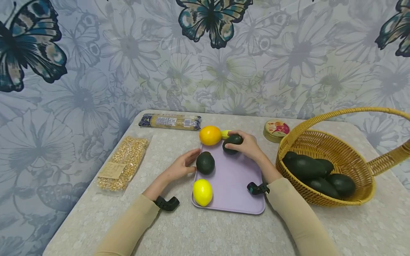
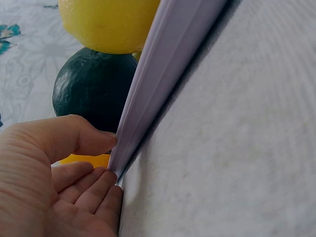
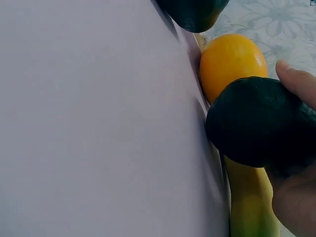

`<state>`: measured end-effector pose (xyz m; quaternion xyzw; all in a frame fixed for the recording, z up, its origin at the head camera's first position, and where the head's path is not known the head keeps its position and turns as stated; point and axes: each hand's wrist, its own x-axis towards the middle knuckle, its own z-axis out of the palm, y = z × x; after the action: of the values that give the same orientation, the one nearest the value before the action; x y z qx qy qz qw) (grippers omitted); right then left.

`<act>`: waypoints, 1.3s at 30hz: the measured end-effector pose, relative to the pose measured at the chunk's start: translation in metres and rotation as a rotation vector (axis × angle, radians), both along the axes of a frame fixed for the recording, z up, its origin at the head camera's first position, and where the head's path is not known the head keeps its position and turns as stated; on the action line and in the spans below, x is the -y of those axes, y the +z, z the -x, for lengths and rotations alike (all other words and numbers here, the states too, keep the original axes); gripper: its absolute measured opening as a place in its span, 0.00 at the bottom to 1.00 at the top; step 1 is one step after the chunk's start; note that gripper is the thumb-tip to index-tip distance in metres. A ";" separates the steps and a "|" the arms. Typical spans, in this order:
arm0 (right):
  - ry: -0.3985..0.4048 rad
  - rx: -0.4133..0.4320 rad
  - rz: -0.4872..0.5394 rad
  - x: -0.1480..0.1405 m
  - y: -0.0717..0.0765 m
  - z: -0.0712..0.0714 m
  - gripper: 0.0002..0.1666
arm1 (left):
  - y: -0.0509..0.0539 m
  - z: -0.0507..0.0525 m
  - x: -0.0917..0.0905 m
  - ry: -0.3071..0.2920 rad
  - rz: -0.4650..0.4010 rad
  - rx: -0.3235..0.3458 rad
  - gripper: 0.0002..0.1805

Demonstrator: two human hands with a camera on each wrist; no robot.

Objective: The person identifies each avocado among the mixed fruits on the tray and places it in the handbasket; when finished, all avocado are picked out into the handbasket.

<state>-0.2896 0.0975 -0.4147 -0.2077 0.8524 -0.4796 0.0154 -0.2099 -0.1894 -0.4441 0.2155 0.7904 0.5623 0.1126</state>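
Note:
My right hand (image 1: 246, 144) grips a dark green avocado (image 1: 232, 144) over the far part of the lilac tray (image 1: 235, 185). In the right wrist view, thumb and fingers hold that avocado (image 3: 256, 121) from the side. My left hand (image 1: 182, 165) is at the tray's left edge, its fingers fairly straight and its thumb by the rim (image 2: 143, 98). Beside it a second avocado (image 1: 205, 163) sits on the tray. A lemon (image 1: 202, 192) lies at the near left corner, an orange (image 1: 210, 135) at the far left. Partly hidden behind the right hand is a yellow-green banana-like fruit (image 3: 252, 202).
On the right stands a wicker basket (image 1: 323, 193) with a tall handle, several dark green avocados (image 1: 304, 167) inside. A round tin (image 1: 276, 131) is behind it. At left lie a bag of corn kernels (image 1: 128, 156) and a pasta packet (image 1: 169, 121). A patterned wall is behind.

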 end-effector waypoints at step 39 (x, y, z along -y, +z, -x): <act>0.568 -0.193 0.497 -0.072 0.149 -0.109 0.36 | -0.003 0.002 0.001 0.004 0.012 -0.023 0.39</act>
<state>-0.1803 0.1694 -0.2659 -0.4772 0.6163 -0.6263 0.0166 -0.2120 -0.1908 -0.4468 0.2197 0.7952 0.5555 0.1039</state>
